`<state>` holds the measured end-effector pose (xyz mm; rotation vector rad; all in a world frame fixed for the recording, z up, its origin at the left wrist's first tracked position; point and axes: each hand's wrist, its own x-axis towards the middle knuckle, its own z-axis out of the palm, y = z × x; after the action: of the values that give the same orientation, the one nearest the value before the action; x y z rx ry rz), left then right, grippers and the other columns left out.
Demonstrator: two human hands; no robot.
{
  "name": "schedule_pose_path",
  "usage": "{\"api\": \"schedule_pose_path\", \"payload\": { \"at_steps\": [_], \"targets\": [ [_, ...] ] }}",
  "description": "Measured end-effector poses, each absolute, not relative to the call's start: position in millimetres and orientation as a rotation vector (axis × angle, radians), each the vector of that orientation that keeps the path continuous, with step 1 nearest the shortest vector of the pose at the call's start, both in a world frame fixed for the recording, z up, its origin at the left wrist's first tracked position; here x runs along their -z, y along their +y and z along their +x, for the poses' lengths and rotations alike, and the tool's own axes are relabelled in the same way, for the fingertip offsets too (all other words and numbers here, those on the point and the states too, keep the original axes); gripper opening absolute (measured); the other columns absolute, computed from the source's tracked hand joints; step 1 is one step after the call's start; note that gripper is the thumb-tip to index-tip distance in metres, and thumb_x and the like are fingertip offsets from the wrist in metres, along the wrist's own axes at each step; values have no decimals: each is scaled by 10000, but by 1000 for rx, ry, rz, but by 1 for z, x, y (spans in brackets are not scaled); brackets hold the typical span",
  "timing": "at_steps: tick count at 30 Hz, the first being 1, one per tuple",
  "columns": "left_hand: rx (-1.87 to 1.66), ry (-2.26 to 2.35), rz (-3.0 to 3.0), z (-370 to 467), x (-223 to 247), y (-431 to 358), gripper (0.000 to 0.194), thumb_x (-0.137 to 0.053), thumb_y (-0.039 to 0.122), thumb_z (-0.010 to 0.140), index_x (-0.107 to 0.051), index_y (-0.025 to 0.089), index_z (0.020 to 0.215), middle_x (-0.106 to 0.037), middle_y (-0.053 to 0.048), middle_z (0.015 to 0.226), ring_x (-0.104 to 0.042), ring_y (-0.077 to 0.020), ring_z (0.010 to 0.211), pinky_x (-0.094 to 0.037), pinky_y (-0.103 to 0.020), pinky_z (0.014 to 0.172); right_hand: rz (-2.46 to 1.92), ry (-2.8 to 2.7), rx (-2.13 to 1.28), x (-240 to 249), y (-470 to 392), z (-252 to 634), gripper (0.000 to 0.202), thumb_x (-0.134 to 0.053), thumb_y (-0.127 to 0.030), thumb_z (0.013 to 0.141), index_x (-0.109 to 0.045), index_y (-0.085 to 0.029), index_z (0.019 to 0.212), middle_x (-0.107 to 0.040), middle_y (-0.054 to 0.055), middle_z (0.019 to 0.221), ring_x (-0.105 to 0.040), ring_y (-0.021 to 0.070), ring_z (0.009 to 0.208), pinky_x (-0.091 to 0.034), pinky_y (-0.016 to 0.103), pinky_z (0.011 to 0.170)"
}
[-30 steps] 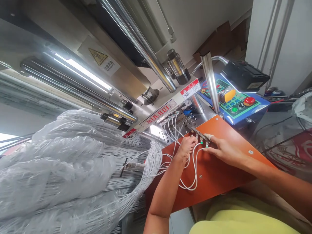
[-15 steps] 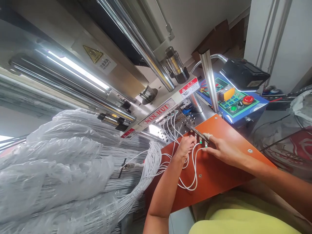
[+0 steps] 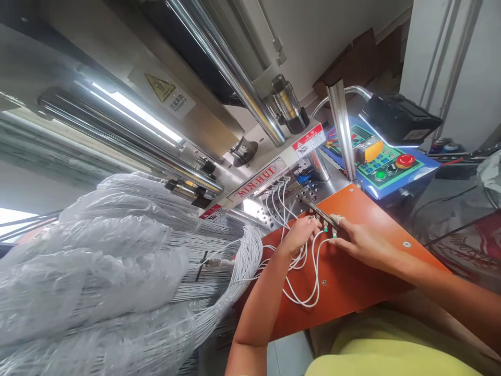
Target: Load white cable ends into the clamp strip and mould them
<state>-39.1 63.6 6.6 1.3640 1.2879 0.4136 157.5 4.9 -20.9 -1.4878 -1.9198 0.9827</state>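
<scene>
A narrow metal bar (image 3: 321, 214) rests on the orange board, with small connectors set along it. White cables (image 3: 316, 261) run from the connectors, two of which show green parts (image 3: 326, 228). My right hand (image 3: 350, 235) grips the bar's near end between thumb and fingers, and one fingertip wears a pale cover. At the bar's far half, my left hand (image 3: 300, 234) is closed with its fingertips at a white cable's connector end. The back of the hand partly hides that cable.
Ahead stands a press (image 3: 256, 180) with more white cables plugged in under its plate. A blue control box (image 3: 410, 172) with buttons sits to the right. Bundled white cables in plastic (image 3: 129, 261) fill the left. The orange board (image 3: 352, 282) lies before me.
The whole view has shifted slightly. My left hand has turned a little flatter, with its fingers extended further along the bar. My right hand keeps its hold on the bar.
</scene>
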Motion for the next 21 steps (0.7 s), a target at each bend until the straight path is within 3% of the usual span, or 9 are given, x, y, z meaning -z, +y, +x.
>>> {"api": "schedule_pose_path", "payload": {
  "at_steps": [3,5,8,15,21],
  "targets": [
    [-567,1366,1492,-50,-9,60,215,-541,344,881,-637,158,929,-677,-32,808,-612,-135,720,-467,-255,708,-1466,-1885,-1010,20,6,158,521,-550,-492,874,-500,-302,1356,-742,54,1032,-697,293,929,-514,355,740],
    [-728,1398,1479,-56,-8,57,269,-553,321,890,-623,161,1095,-698,-50,888,-636,-154,806,-476,-282,792,-1463,-1875,-1020,22,6,158,525,-561,-517,863,-515,-307,1341,-743,50,1029,-698,294,927,-518,357,746],
    [-897,1367,1391,-63,-6,55,360,-575,343,900,-588,158,1208,-684,-29,817,-613,-145,766,-463,-283,796,-1461,-1864,-1022,25,7,157,546,-559,-547,859,-514,-302,1344,-745,56,1014,-699,301,918,-521,367,753],
    [-974,1054,1051,-71,-13,47,406,-659,359,874,-635,160,1227,-631,-22,819,-577,-115,784,-446,-247,811,-1438,-1848,-1060,27,7,157,580,-540,-565,869,-485,-280,1371,-727,80,1084,-682,312,989,-515,392,823],
    [-1049,998,873,-71,-8,49,296,-793,300,751,-744,150,1002,-640,-4,752,-599,-82,705,-480,-215,770,-1429,-1845,-1121,27,7,157,603,-523,-574,882,-449,-253,1388,-665,91,1246,-634,305,1108,-488,407,905]
  ]
}}
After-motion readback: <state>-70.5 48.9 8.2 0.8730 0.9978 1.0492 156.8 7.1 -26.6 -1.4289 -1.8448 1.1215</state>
